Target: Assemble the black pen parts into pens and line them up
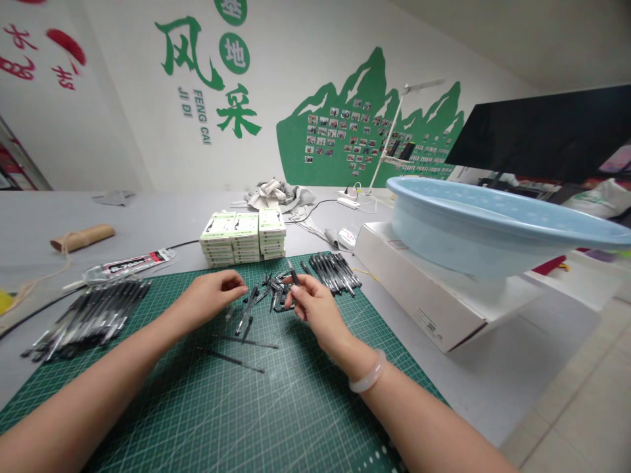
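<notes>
On a green cutting mat (276, 407) lies a small heap of black pen parts (269, 289). My right hand (313, 305) pinches a thin black pen part upright at the heap's right side. My left hand (211, 295) rests on the mat just left of the heap, its fingertips pinched together over a loose part; whether it grips anything I cannot tell. Two thin pen refills (241, 351) lie on the mat nearer to me. A row of finished black pens (335, 269) lies at the mat's far right corner.
A pile of black pens (89, 318) lies at the mat's left edge. Stacked white and green boxes (244, 236) stand behind the mat. A light blue basin (493, 223) sits on a white carton (424, 295) at the right. A cardboard tube (83, 238) lies far left.
</notes>
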Available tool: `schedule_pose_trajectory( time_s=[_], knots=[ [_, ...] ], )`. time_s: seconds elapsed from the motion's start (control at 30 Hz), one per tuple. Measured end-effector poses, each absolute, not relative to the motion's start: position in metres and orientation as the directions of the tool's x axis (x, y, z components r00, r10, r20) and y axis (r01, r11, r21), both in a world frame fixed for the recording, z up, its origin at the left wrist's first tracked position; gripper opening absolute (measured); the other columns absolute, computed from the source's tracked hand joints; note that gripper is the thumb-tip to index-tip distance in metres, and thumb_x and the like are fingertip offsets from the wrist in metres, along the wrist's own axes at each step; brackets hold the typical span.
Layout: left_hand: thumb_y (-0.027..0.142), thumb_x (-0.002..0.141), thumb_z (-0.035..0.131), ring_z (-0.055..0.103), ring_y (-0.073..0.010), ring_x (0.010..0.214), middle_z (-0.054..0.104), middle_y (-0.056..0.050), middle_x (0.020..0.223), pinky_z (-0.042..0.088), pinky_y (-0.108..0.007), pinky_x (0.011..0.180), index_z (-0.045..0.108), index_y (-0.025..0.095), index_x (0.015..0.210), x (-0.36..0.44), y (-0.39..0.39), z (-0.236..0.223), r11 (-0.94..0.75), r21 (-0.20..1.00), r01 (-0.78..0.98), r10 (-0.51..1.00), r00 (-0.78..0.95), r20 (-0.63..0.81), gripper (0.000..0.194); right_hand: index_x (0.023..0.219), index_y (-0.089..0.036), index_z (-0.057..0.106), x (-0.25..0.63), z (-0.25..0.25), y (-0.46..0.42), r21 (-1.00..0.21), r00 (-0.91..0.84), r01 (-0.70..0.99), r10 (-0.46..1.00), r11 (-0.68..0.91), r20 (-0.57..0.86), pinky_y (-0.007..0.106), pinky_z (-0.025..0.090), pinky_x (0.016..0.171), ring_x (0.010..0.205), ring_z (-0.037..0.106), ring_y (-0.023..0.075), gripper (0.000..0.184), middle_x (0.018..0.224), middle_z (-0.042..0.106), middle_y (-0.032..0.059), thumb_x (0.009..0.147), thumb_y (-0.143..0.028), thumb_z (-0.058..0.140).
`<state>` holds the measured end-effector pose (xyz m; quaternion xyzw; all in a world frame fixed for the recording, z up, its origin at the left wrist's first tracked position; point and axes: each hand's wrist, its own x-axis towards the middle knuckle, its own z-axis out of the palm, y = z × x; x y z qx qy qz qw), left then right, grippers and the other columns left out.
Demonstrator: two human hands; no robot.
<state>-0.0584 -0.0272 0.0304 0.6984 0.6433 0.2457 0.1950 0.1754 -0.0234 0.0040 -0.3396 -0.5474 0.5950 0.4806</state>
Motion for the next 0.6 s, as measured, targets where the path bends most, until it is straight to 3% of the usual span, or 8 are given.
schedule_pose_trajectory(
  time_s=[0.07, 0.17, 0.23, 0.3, 0.4, 0.47, 0.6],
  knots=[
    [0.054, 0.078, 0.059, 0.056, -0.0179, 0.063, 0.065, -0.001, 0.072, 0.042, -0.028, 0.059, 0.065, 0.021, 0.081, -0.047, -0.035, 0.043, -0.108, 0.748, 0.655, 0.994, 0.062, 0.089, 0.033, 0.102, -0.015, 0.059, 0.175, 0.004, -0.023, -0.978, -0.294, -0.201, 0.948, 0.063, 0.121, 0.02, 0.024, 0.041, 0.041, 0.038, 0.0054, 0.028, 0.064, 0.061, -0.0022, 0.082, -0.035, 0.057],
    [0.059, 0.081, 0.058, 0.052, -0.0151, 0.061, 0.057, 0.0, 0.069, 0.044, -0.028, 0.058, 0.062, 0.021, 0.083, -0.028, -0.057, 0.069, -0.128, 0.952, 0.279, 0.988, 0.116, 0.099, 0.039, 0.101, -0.015, 0.058, 0.176, 0.006, -0.023, -0.976, -0.277, -0.212, 0.954, 0.056, 0.115, 0.019, 0.023, 0.041, 0.042, 0.037, 0.005, 0.028, 0.065, 0.061, -0.0022, 0.081, -0.035, 0.058],
    [0.07, 0.08, 0.049, 0.052, -0.0172, 0.062, 0.057, -0.002, 0.068, 0.048, -0.032, 0.06, 0.063, 0.022, 0.079, -0.014, -0.079, 0.09, -0.125, 0.992, 0.002, 0.977, 0.174, 0.123, 0.05, 0.099, -0.015, 0.058, 0.176, 0.006, -0.023, -0.975, -0.265, -0.214, 0.958, 0.053, 0.11, 0.02, 0.022, 0.041, 0.042, 0.037, 0.005, 0.028, 0.065, 0.06, -0.0023, 0.081, -0.036, 0.059],
    [0.083, 0.077, 0.032, 0.052, -0.0196, 0.057, 0.055, -0.004, 0.06, 0.051, -0.04, 0.062, 0.062, 0.024, 0.07, -0.001, -0.106, 0.109, -0.064, 0.99, -0.128, 0.98, 0.181, 0.087, 0.067, 0.099, -0.015, 0.059, 0.177, 0.005, -0.023, -0.977, -0.257, -0.207, 0.96, 0.058, 0.111, 0.02, 0.023, 0.041, 0.043, 0.037, 0.0054, 0.029, 0.065, 0.06, -0.0025, 0.081, -0.038, 0.06],
    [0.096, 0.062, 0.022, 0.046, -0.0227, 0.044, 0.042, -0.003, 0.04, 0.048, -0.044, 0.05, 0.065, 0.032, 0.067, 0.009, -0.146, 0.122, 0.01, 0.992, -0.122, 0.989, 0.146, 0.008, 0.077, 0.099, -0.016, 0.059, 0.177, 0.003, -0.022, -0.98, -0.248, -0.186, 0.962, 0.071, 0.117, 0.021, 0.023, 0.041, 0.043, 0.037, 0.006, 0.028, 0.065, 0.059, -0.0023, 0.081, -0.037, 0.06],
    [0.092, 0.062, 0.037, 0.049, -0.0277, 0.045, 0.042, -0.003, 0.035, 0.042, -0.044, 0.042, 0.07, 0.04, 0.077, 0.001, -0.166, 0.115, 0.007, 0.998, -0.069, 0.995, 0.1, 0.0, 0.064, 0.098, -0.017, 0.06, 0.177, 0.002, -0.022, -0.983, -0.24, -0.172, 0.964, 0.07, 0.11, 0.023, 0.022, 0.041, 0.043, 0.036, 0.0067, 0.025, 0.066, 0.06, -0.0015, 0.081, -0.035, 0.06],
    [0.078, 0.052, 0.064, 0.06, -0.0348, 0.057, 0.053, -0.006, 0.04, 0.034, -0.045, 0.037, 0.072, 0.048, 0.082, -0.045, -0.197, 0.065, -0.158, 0.987, 0.011, 0.984, 0.084, 0.157, 0.043, 0.095, -0.02, 0.062, 0.176, 0.002, -0.023, -0.985, -0.22, -0.163, 0.971, 0.062, 0.098, 0.027, 0.021, 0.041, 0.045, 0.035, 0.0094, 0.022, 0.067, 0.06, 0.0021, 0.08, -0.035, 0.062]
  ],
)
